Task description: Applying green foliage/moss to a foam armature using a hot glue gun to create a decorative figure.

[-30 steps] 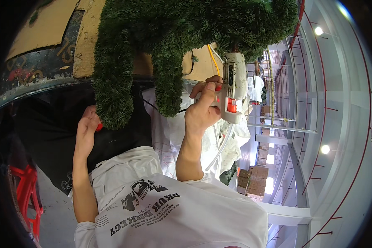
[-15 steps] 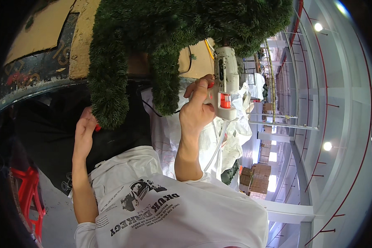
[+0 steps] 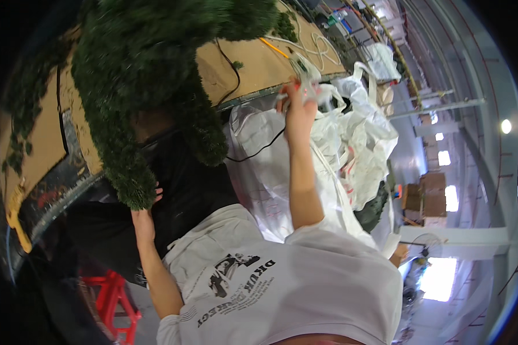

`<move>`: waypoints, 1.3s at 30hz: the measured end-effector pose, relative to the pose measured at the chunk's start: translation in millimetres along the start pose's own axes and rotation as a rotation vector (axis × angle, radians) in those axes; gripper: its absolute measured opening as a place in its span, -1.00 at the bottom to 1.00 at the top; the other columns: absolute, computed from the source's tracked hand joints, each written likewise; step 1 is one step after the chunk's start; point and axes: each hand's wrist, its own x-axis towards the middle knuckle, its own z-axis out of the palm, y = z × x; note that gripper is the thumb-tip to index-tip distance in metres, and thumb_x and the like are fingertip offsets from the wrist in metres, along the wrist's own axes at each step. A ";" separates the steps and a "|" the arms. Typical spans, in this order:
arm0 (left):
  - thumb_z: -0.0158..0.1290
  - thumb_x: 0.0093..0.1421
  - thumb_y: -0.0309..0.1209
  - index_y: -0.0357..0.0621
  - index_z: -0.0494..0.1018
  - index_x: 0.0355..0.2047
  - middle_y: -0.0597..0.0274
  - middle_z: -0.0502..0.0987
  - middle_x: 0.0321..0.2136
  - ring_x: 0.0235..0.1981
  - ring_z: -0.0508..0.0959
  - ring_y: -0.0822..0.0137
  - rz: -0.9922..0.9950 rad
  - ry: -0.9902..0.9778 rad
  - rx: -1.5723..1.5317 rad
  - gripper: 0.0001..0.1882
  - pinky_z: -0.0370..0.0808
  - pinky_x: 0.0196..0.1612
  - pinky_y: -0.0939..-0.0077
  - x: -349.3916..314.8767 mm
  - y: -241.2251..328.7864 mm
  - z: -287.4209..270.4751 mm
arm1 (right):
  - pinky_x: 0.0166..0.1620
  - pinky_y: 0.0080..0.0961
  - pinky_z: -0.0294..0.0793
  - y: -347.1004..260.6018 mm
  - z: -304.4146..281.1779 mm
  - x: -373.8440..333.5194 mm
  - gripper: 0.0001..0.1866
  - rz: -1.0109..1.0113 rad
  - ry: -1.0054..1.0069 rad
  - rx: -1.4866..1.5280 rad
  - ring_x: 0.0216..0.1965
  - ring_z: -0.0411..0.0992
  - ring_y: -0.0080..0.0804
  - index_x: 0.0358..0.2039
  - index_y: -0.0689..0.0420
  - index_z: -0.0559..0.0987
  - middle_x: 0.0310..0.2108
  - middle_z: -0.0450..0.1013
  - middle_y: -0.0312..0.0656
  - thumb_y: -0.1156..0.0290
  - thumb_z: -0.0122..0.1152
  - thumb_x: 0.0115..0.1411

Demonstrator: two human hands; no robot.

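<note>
A large shape covered in dark green artificial foliage (image 3: 138,69) rests across the table edge and over my lap, two leg-like parts hanging toward me. My left hand (image 3: 151,202) is at the end of the left leg, mostly hidden behind it; a few fingertips show along its right side, curled against the foliage. Out to the right, my right hand (image 3: 300,115) grips a whitish glue gun (image 3: 308,73) with red parts, smeared by motion. The gun is apart from the foliage, near the table's right edge. A dark cord (image 3: 259,150) runs below it.
Cardboard (image 3: 244,60) covers the table, with pale cable (image 3: 322,54) and a green scrap on it. A yellow gun-shaped tool (image 3: 16,215) lies at the left edge. White woven sacks (image 3: 357,155) stand at my right. A red stool (image 3: 112,302) is at lower left.
The right hand has carried the glue gun away from the foliage, toward the table's right edge. The view has turned; the foliage shape sits further left, its leg now covering more of my left hand.
</note>
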 end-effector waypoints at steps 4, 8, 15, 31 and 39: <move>-0.07 0.50 -0.25 -0.31 0.39 0.23 -0.05 0.55 0.09 0.01 0.61 0.14 -0.039 -0.028 0.021 -0.55 0.55 0.09 0.24 7.0 2.8 2.1 | -0.52 -0.43 0.50 45.8 -32.5 95.3 -0.75 0.380 -0.076 0.067 -0.60 0.49 -0.36 -0.22 0.32 0.56 -0.42 0.56 -0.06 0.34 0.18 0.32; -0.03 0.50 -0.17 -0.28 0.42 0.15 -0.02 0.55 0.07 0.00 0.60 0.16 -0.116 0.052 0.027 -0.57 0.54 0.09 0.22 8.3 8.6 5.7 | -0.51 -0.42 0.57 65.9 -18.7 144.6 -0.63 0.686 -0.255 -0.072 -0.52 0.59 -0.31 -0.26 0.31 0.58 -0.44 0.57 -0.08 0.17 0.19 0.37; -0.03 0.49 -0.09 -0.25 0.42 0.15 -0.04 0.53 0.09 0.03 0.58 0.12 -0.114 0.083 0.023 -0.53 0.51 0.13 0.15 5.6 10.0 -1.0 | -0.42 -0.36 0.57 64.9 -31.1 258.4 -0.47 0.300 -0.423 -0.977 -0.49 0.62 -0.37 -0.35 0.21 0.67 -0.45 0.64 -0.03 -0.11 0.29 0.24; -0.19 0.53 0.05 -0.15 0.34 0.18 0.03 0.48 0.10 0.08 0.52 0.14 -0.148 0.062 0.047 -0.47 0.46 0.20 0.16 17.1 1.8 14.7 | -0.10 -0.28 0.64 159.8 0.0 336.9 -0.64 -0.116 -0.144 -0.929 -0.22 0.65 -0.26 -0.16 0.05 0.75 -0.31 0.68 -0.12 0.12 0.42 0.11; -0.01 0.50 -0.12 -0.21 0.43 0.11 0.01 0.55 0.03 -0.02 0.60 0.16 -0.148 0.098 -0.008 -0.58 0.55 0.08 0.19 16.5 0.0 9.1 | -0.01 -0.28 0.59 80.0 -26.7 276.9 -0.66 0.242 -0.337 0.463 -0.14 0.51 -0.29 0.14 0.25 0.53 -0.18 0.49 -0.17 0.48 0.17 0.39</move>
